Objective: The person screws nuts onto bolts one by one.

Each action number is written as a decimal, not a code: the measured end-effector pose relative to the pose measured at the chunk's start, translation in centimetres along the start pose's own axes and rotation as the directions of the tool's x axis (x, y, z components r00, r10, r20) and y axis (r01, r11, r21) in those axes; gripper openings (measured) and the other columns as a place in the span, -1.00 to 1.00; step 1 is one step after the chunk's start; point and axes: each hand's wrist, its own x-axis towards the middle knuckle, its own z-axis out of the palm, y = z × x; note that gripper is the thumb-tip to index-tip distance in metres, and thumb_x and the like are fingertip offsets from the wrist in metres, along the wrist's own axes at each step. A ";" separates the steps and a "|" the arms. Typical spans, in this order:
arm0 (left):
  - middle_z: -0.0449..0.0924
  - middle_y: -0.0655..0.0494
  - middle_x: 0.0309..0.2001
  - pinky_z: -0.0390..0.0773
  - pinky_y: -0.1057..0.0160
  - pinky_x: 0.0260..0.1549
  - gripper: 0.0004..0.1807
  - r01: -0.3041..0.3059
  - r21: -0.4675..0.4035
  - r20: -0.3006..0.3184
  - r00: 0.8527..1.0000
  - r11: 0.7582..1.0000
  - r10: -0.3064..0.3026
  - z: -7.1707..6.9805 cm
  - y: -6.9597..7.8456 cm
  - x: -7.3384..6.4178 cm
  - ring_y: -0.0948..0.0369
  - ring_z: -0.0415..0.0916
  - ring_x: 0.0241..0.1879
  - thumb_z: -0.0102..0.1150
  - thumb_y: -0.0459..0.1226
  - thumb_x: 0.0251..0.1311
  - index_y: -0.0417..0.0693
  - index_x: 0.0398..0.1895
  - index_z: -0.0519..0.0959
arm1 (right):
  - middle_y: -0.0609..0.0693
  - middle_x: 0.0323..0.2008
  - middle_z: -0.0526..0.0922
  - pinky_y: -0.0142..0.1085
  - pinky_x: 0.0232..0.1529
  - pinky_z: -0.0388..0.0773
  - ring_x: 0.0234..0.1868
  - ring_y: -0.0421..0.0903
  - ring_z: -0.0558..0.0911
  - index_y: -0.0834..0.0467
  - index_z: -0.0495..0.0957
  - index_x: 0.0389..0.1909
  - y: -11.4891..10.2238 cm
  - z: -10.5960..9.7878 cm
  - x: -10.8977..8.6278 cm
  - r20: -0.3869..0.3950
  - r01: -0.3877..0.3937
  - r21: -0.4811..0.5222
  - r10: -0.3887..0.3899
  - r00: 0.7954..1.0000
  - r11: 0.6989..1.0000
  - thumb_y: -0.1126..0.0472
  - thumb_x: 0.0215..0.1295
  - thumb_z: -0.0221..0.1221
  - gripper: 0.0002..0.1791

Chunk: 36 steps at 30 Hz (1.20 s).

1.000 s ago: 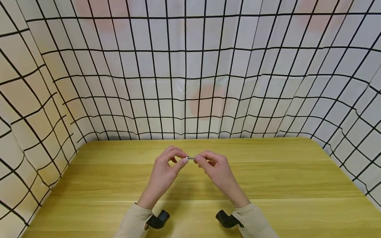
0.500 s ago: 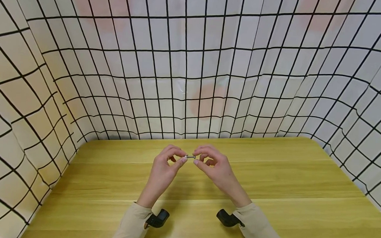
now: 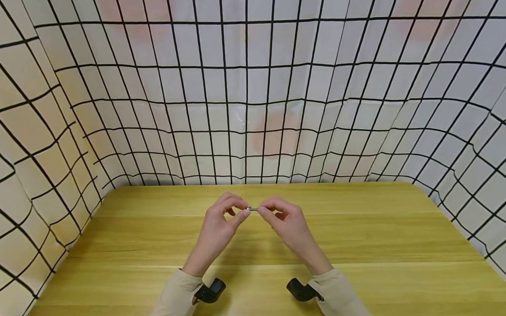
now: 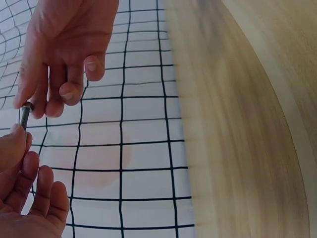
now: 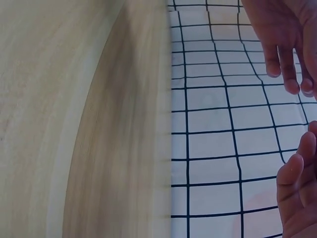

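Between my two hands is a small grey metal bolt (image 3: 253, 209), lying level across in the head view and raised over the table. My left hand (image 3: 219, 228) pinches its left end between thumb and fingertips, where a small shiny piece shows. On the right, my right hand (image 3: 287, 225) pinches the other end with thumb and forefinger. In the left wrist view, the bolt (image 4: 25, 118) has a wider end at the right hand's (image 4: 69, 54) fingertips, its shank running to the left hand (image 4: 29, 183). The right wrist view shows both hands cut by its edge, the bolt out of sight.
A yellow wood-grain table (image 3: 145, 248) lies beneath the hands. White sheeting with a black grid (image 3: 221, 104) surrounds its back and sides. Black wrist cameras (image 3: 210, 291) sit at both beige cuffs.
Half a second ago the right thumb and fingers were spread apart around the bolt's right end; now they have closed on it, as one second ago. The left hand stays almost still.
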 end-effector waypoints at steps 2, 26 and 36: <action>0.57 0.21 -0.26 0.41 0.01 -0.21 -0.94 -0.005 -0.007 0.001 1.000 1.000 0.005 0.1 -0.1 0.0 0.12 0.50 -0.17 0.34 -0.36 0.19 -0.01 -0.33 0.69 | 0.07 -0.32 0.59 -0.29 -0.37 0.44 -0.32 0.04 0.47 0.18 0.63 -0.23 0.2 0.0 0.0 0.003 -0.003 0.012 0.003 1.000 1.000 0.33 0.40 0.17 -0.93; 0.56 0.26 -0.25 0.42 0.12 -0.21 -0.94 0.000 0.026 -0.004 1.000 1.000 0.000 0.0 0.0 0.0 0.05 0.51 -0.16 0.32 -0.39 0.21 -0.06 -0.31 0.68 | 0.10 -0.11 0.59 -0.29 -0.37 0.50 -0.23 -0.02 0.49 0.28 0.60 -0.13 0.3 0.0 0.0 0.009 0.120 -0.025 -0.120 0.993 0.992 0.48 0.27 0.23 -0.82; 0.55 0.27 -0.23 0.42 0.11 -0.20 -0.99 0.017 0.023 0.008 1.000 1.000 -0.017 0.1 0.0 -0.1 0.06 0.50 -0.15 0.31 -0.34 0.23 -0.09 -0.31 0.68 | 0.01 -0.25 0.65 -0.26 -0.28 0.52 -0.24 -0.08 0.57 0.17 0.65 -0.17 2.4 0.2 0.1 0.000 0.008 -0.018 -0.008 1.000 1.000 0.32 0.36 0.22 -0.90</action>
